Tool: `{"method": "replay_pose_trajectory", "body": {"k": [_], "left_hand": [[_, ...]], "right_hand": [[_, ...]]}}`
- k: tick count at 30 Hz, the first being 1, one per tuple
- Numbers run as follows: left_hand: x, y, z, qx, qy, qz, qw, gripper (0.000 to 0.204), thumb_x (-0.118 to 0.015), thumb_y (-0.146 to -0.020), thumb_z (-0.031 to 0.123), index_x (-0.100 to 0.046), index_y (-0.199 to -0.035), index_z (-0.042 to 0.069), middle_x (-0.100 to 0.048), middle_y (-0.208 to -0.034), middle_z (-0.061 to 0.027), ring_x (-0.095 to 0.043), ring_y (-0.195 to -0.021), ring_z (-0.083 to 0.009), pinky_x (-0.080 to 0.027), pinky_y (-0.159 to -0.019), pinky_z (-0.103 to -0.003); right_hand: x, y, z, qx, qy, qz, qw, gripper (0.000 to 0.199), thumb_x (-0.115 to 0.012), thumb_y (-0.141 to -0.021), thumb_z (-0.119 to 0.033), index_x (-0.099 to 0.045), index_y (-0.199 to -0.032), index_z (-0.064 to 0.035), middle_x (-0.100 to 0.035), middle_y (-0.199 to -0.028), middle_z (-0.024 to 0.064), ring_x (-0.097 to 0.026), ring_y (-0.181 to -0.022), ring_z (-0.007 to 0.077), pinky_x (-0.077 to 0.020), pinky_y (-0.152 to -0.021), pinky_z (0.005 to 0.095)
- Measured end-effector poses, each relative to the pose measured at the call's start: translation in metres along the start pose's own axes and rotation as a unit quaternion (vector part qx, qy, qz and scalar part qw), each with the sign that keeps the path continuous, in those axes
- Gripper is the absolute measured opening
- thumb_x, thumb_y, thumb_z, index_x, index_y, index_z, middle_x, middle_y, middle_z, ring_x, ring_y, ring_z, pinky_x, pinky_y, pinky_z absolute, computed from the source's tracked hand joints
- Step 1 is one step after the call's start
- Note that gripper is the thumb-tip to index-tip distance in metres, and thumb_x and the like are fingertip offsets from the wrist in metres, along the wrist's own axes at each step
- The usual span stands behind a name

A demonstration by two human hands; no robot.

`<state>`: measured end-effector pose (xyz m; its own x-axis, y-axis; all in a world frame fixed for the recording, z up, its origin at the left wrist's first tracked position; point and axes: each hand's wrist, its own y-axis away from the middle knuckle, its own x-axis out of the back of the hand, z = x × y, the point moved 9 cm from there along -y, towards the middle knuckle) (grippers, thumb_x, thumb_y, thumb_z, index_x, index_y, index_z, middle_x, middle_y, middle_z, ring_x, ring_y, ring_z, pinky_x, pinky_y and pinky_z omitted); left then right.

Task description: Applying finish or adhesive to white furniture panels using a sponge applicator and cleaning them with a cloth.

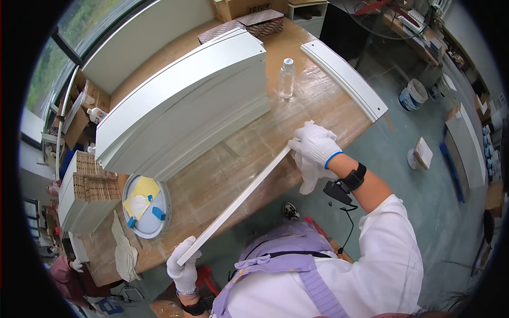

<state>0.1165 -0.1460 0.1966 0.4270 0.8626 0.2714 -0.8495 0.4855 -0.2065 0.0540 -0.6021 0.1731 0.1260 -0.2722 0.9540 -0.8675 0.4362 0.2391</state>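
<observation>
A long narrow white strip [236, 205] slants across the front edge of the wooden table [212, 180]. My left hand [183, 267], in a white knitted glove, is closed round its near left end. At the far right end my right hand [318, 144], gloved likewise with a blue cuff, pinches the strip. A whitish cloth [310, 177] hangs beneath the right hand, gathered in its fingers. Behind the strip stands a tall stack of white panels [180, 106]. A transparent bottle with a white cap [287, 82] is upright to the right of that stack.
A single white panel [347, 82] lies along the table's right edge. At left are a round white lid [161, 225] carrying yellow sheet and blue pieces, a pale cloth [123, 249] and another panel stack [79, 209]. Buckets [412, 96] stand on the floor; another person [69, 275] is at lower left.
</observation>
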Motion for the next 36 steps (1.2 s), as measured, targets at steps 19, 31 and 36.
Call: {"method": "replay_pose_trajectory", "body": {"k": [19, 31, 36], "left_hand": [[-0.004, 0.004, -0.002, 0.007, -0.027, -0.025, 0.999, 0.028, -0.064, -0.095, 0.006, -0.064, -0.121, -0.005, -0.071, -0.1, -0.0124, -0.066, -0.078, -0.0154, -0.054, -0.07, -0.027], [-0.004, -0.003, 0.001, 0.02, -0.011, -0.044, 0.999, 0.03, -0.058, -0.092, -0.009, -0.065, -0.12, -0.003, -0.071, -0.095, -0.0091, -0.066, -0.081, -0.0143, -0.054, -0.077, -0.028], [-0.002, 0.0, -0.003, 0.043, -0.011, -0.04, 0.998, 0.033, -0.058, -0.09, -0.011, -0.065, -0.121, -0.002, -0.071, -0.097, -0.0089, -0.067, -0.084, -0.0147, -0.054, -0.079, -0.027]], "right_hand": [[-0.008, 0.002, 0.0, -0.05, -0.005, -0.048, 0.998, 0.027, -0.054, -0.092, -0.032, -0.073, -0.107, -0.0205, -0.062, -0.111, 0.0069, -0.059, -0.111, 0.0286, -0.055, -0.087, 0.0441], [-0.03, -0.02, 0.022, 0.043, 0.005, 0.078, 0.996, 0.036, -0.055, -0.09, -0.041, -0.073, -0.092, -0.011, -0.063, -0.101, 0.0217, -0.064, -0.093, 0.0398, -0.0515, -0.082, 0.05], [-0.01, 0.011, -0.052, 0.025, -0.046, 0.038, 0.998, 0.037, -0.054, -0.091, -0.042, -0.072, -0.089, -0.0095, -0.062, -0.099, 0.0208, -0.064, -0.093, 0.0395, -0.0513, -0.081, 0.05]]}}
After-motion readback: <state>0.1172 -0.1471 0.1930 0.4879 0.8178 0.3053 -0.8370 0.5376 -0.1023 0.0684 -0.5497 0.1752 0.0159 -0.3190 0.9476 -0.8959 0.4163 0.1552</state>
